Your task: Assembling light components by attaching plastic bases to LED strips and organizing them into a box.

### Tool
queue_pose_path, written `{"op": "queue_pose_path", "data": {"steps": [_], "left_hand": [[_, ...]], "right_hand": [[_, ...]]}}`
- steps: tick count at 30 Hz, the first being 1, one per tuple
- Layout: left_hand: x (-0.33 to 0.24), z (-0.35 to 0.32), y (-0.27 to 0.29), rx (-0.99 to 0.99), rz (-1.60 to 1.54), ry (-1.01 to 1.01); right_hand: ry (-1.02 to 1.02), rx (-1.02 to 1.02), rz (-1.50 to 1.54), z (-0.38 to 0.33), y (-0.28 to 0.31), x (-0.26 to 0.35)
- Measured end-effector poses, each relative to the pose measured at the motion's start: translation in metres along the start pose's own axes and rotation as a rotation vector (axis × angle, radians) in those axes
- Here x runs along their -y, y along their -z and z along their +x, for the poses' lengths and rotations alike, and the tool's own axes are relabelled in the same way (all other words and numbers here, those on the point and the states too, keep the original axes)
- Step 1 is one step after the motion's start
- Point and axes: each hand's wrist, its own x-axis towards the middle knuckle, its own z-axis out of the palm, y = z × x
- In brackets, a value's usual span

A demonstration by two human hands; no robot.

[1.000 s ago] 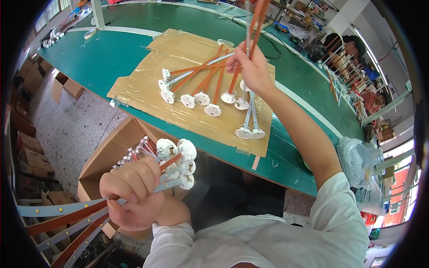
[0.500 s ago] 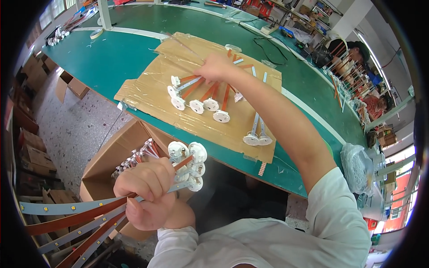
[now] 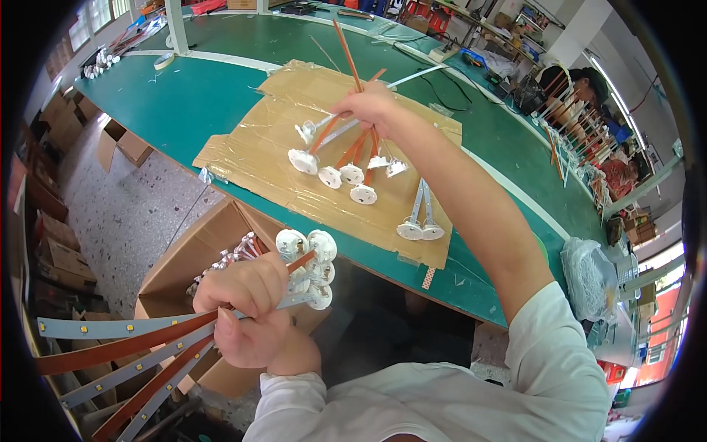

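Note:
My left hand (image 3: 247,306) is closed around a bundle of long strips (image 3: 125,353), some white with small yellow dots and some orange, each ending in a round white cap (image 3: 309,254). It hangs over an open cardboard box (image 3: 191,258) below the table edge. My right hand (image 3: 375,103) reaches out over a cardboard sheet (image 3: 258,147) on the green table (image 3: 191,88) and grips several more strips (image 3: 346,147). Their white caps rest on the sheet and the strips fan upward through my fingers. Two white strips with caps (image 3: 420,217) lie loose on the sheet to the right.
Cardboard boxes (image 3: 121,144) stand on the speckled floor at left. A bag of white material (image 3: 589,276) sits at the table's right end. Another person (image 3: 582,85) sits at the far right behind racks of strips. Cables and small parts lie along the far table edge.
My right hand dropped from a raised position to the cardboard sheet and gathered the spread strips into a bunch, lifting their free ends. My left hand kept holding its bundle.

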Motion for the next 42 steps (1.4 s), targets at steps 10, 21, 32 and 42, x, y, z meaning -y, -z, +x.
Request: {"op": "queue_pose_path", "data": {"steps": [10, 21, 32, 42], "left_hand": [[0.012, 0.0, -0.014, -0.08, 0.031, 0.144], [0.135, 0.069, -0.168, 0.187, 0.065, 0.694], [0.275, 0.059, -0.202, 0.29, 0.356, 0.589], [0.281, 0.068, -0.208, 0.377, 0.482, 0.822]], "right_hand": [[0.513, -0.165, 0.385, -0.052, 0.051, 0.06], [0.686, -0.08, -0.049, -0.147, 0.199, -0.005], [0.642, -0.302, -0.002, -0.114, 0.236, -0.099], [0.709, 0.087, -0.625, -0.127, 0.252, -0.104]]}}
